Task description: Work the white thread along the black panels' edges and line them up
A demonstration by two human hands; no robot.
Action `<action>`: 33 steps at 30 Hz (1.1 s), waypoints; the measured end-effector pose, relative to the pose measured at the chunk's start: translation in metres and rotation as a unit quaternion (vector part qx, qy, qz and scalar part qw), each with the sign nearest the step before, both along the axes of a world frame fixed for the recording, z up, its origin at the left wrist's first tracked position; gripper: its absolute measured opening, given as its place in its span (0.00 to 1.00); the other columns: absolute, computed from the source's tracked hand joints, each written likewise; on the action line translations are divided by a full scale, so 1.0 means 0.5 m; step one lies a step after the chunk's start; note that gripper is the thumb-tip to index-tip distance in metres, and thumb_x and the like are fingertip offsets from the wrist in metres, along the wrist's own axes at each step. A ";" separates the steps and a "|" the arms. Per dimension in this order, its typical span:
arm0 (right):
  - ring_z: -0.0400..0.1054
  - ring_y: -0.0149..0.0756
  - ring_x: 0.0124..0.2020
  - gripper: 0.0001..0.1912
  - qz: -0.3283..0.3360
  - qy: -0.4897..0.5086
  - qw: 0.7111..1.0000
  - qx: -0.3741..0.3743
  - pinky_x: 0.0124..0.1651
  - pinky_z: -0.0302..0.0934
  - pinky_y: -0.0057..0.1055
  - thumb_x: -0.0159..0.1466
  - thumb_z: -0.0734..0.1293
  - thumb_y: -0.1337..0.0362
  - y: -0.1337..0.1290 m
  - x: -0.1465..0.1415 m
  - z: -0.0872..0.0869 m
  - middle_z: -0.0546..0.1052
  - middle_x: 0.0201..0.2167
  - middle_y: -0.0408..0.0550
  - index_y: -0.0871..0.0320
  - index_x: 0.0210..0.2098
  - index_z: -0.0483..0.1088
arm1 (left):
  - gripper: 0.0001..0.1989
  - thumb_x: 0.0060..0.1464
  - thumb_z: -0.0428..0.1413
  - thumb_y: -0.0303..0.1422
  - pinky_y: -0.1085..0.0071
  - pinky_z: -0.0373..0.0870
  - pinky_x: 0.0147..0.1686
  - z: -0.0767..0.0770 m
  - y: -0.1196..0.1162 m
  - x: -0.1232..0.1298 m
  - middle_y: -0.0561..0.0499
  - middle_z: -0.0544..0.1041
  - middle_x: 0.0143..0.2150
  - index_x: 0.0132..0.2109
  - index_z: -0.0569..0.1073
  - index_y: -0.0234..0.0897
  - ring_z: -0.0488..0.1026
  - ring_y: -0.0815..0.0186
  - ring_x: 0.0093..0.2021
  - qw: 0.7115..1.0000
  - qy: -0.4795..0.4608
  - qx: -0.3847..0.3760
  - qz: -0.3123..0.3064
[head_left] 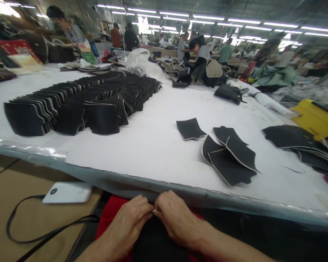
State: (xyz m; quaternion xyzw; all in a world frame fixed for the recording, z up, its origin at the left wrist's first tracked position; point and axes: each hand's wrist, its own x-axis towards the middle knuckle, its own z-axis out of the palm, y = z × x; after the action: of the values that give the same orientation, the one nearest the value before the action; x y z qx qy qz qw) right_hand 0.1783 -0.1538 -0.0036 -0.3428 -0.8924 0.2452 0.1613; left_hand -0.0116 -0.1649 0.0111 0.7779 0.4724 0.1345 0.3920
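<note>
Below the table's front edge, my left hand point(131, 218) and my right hand point(177, 218) meet, fingertips pinched together. Between them they grip the upper edge of a black leather-like piece point(157, 240), which hangs down over my lap. A small pale bit shows at the pinch; its detail is hidden by my fingers. Beyond my hands, several loose black pieces with pale edges point(232, 165) overlap on the white table, with a single black piece point(190, 128) beside them.
Long rows of upright black pieces point(68, 94) stand at the left of the white-covered table point(153, 153). At right are a flat pile of black pieces point(292, 138) and a yellow box point(317, 116). A white phone point(68, 192) with a black strap lies on cardboard at lower left. Other people work behind.
</note>
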 end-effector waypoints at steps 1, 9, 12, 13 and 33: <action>0.61 0.37 0.33 0.06 -0.004 0.000 1.000 0.003 0.40 0.57 0.35 0.68 0.57 0.71 -0.001 0.001 -0.002 0.70 0.32 0.48 0.59 0.34 0.62 | 0.17 0.65 0.44 0.32 0.69 0.65 0.40 0.003 0.001 0.000 0.49 0.74 0.33 0.37 0.76 0.40 0.69 0.61 0.37 1.000 -0.001 -0.006 0.000; 0.66 0.35 0.39 0.09 -0.031 0.033 0.991 -0.128 0.43 0.58 0.30 0.64 0.69 0.69 0.008 0.041 0.018 0.73 0.38 0.43 0.56 0.42 0.66 | 0.15 0.65 0.46 0.34 0.70 0.61 0.39 0.010 0.009 -0.001 0.53 0.73 0.35 0.39 0.78 0.44 0.69 0.63 0.40 0.995 -0.020 -0.095 0.004; 0.67 0.32 0.35 0.02 -0.024 0.023 0.990 -0.139 0.39 0.57 0.27 0.65 0.67 0.68 0.007 0.050 0.011 0.72 0.34 0.41 0.56 0.37 0.68 | 0.15 0.65 0.46 0.33 0.70 0.61 0.39 0.002 0.007 -0.001 0.52 0.73 0.35 0.38 0.78 0.43 0.69 0.63 0.41 0.995 -0.012 -0.098 0.008; 0.66 0.31 0.34 0.02 -0.027 0.027 0.989 -0.141 0.37 0.57 0.26 0.65 0.67 0.69 0.007 0.050 0.008 0.72 0.33 0.41 0.57 0.36 0.68 | 0.15 0.64 0.46 0.32 0.70 0.61 0.39 0.000 0.007 0.000 0.52 0.73 0.34 0.38 0.78 0.43 0.69 0.63 0.41 0.995 -0.006 -0.095 0.007; 0.60 0.27 0.19 0.12 -0.129 0.160 0.899 -0.387 0.22 0.50 0.21 0.65 0.64 0.59 0.013 0.075 0.030 0.66 0.17 0.38 0.60 0.29 0.70 | 0.19 0.55 0.54 0.46 0.74 0.54 0.29 -0.025 0.026 -0.018 0.54 0.65 0.24 0.28 0.75 0.34 0.61 0.67 0.28 0.965 -0.121 -0.215 0.089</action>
State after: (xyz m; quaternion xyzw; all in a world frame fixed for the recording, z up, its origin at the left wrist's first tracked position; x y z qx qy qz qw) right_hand 0.2160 -0.1475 0.0114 -0.4462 -0.6375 0.5997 0.1866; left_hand -0.0204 -0.1519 -0.0016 0.6077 0.5070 0.1571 0.5907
